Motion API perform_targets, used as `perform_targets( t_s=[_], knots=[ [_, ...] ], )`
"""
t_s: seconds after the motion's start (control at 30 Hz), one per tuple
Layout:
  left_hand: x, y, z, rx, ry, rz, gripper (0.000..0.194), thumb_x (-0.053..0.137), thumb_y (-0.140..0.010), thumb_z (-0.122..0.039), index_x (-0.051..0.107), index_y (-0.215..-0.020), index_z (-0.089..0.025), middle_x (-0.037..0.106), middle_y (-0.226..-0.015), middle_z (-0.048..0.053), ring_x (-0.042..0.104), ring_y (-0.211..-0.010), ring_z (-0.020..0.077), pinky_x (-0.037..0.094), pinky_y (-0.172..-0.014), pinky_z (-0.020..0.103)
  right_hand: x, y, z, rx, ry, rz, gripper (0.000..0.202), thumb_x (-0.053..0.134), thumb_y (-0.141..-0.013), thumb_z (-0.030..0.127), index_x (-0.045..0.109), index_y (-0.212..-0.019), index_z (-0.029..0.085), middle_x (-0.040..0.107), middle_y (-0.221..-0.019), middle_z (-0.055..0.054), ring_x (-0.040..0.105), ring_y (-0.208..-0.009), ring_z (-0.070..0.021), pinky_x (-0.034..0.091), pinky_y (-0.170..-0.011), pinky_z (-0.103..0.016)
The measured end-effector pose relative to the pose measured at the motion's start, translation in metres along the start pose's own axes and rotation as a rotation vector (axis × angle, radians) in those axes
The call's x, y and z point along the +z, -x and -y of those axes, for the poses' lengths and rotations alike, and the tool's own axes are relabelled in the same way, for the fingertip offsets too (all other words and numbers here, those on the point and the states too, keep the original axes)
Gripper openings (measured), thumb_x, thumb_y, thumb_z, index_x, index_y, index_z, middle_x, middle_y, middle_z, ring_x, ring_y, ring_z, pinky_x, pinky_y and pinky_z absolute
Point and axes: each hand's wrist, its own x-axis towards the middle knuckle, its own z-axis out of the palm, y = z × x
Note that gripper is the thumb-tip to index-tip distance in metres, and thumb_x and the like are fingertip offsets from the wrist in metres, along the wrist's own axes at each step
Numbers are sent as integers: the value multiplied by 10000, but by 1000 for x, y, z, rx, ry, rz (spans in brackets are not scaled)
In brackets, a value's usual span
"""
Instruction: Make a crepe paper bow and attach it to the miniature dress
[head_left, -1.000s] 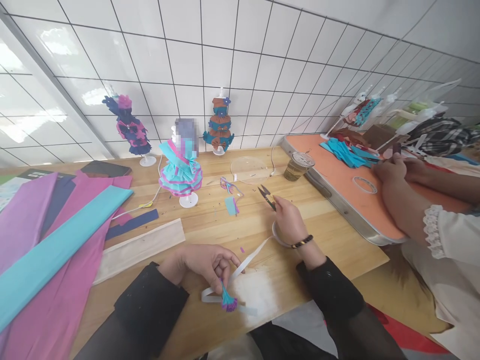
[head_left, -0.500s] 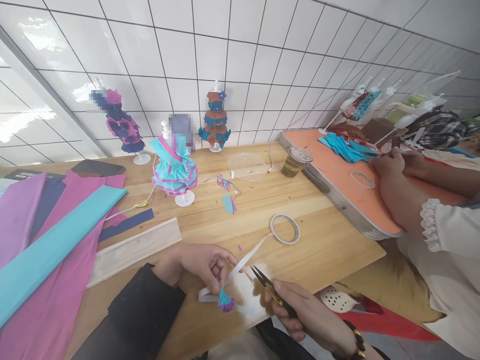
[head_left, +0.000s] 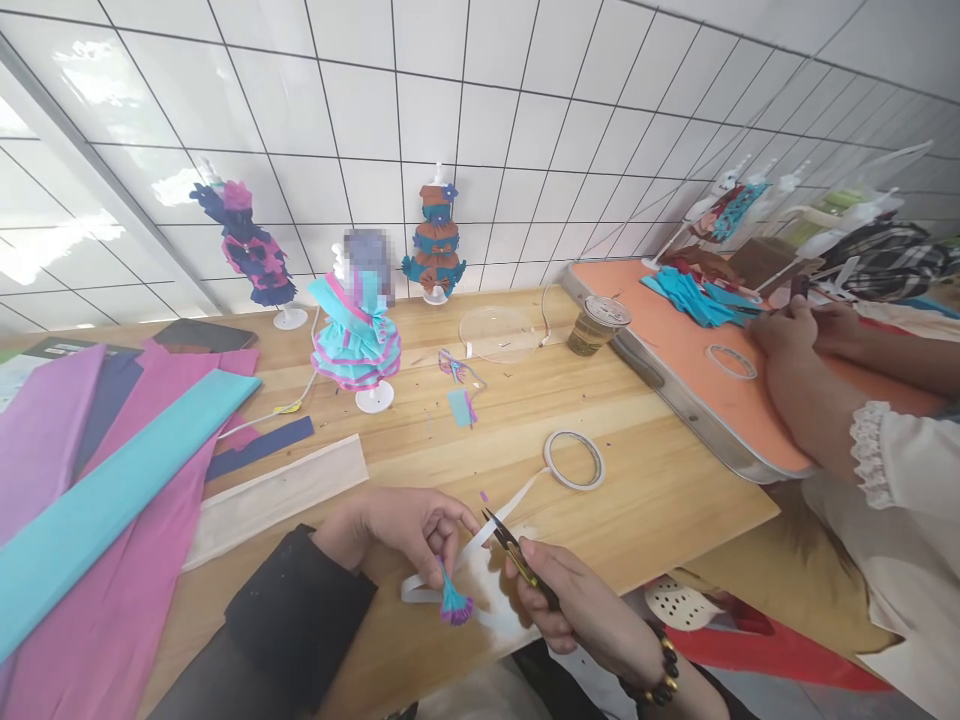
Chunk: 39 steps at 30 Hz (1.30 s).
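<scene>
My left hand (head_left: 401, 530) pinches a small teal and purple paper tassel (head_left: 453, 602) against the wooden table (head_left: 660, 490), together with the end of a white tape strip (head_left: 504, 510). That strip runs up to a tape roll (head_left: 574, 460) lying flat on the table. My right hand (head_left: 581, 605) holds small black thread snips (head_left: 508, 545), and their tips touch the strip just right of my left fingers.
Pink, teal, purple and navy paper sheets (head_left: 97, 480) lie at the left. Three dressed doll stands (head_left: 356, 335) stand near the tiled wall. A drink cup (head_left: 596, 327) sits by an orange board (head_left: 690, 370), where another person's hands (head_left: 795, 340) work.
My right hand picked the snips up from mid-table, pulled them toward me, and now has moved them up and left onto the tape strip. The tape roll stays on the table.
</scene>
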Motion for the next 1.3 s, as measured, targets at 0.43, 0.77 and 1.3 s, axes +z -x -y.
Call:
perform_targets(
  t_s=[0.43, 0.77, 1.3],
  knots=[
    [-1, 1, 1, 14, -21, 0, 660, 804, -462, -192, 534, -1064, -189, 640, -679, -31, 612, -607, 100, 479, -587, 206, 1, -7, -1, -25, -8, -7, 378, 419, -791, 564, 428, -753, 188, 294, -532, 90, 157, -360, -10, 122, -324, -136],
    [-4, 7, 1, 70, 21, -24, 658, 802, -470, -158, 532, -1069, -193, 649, -689, -22, 620, -623, 106, 489, -608, 219, -14, 2, 8, -370, 543, -237, 418, 326, -847, 521, 546, -801, 169, 420, -587, 20, 401, -512, -98, 340, -469, -209],
    [-12, 11, -1, 380, 143, -218, 565, 770, -519, -95, 539, -1030, -165, 618, -676, -1, 612, -619, 128, 480, -541, 221, -106, -19, 37, -583, 1420, -1342, 355, 434, -829, 343, 543, -1090, 130, 484, -1127, -213, 414, -1064, -354, 339, -821, -514]
  ],
)
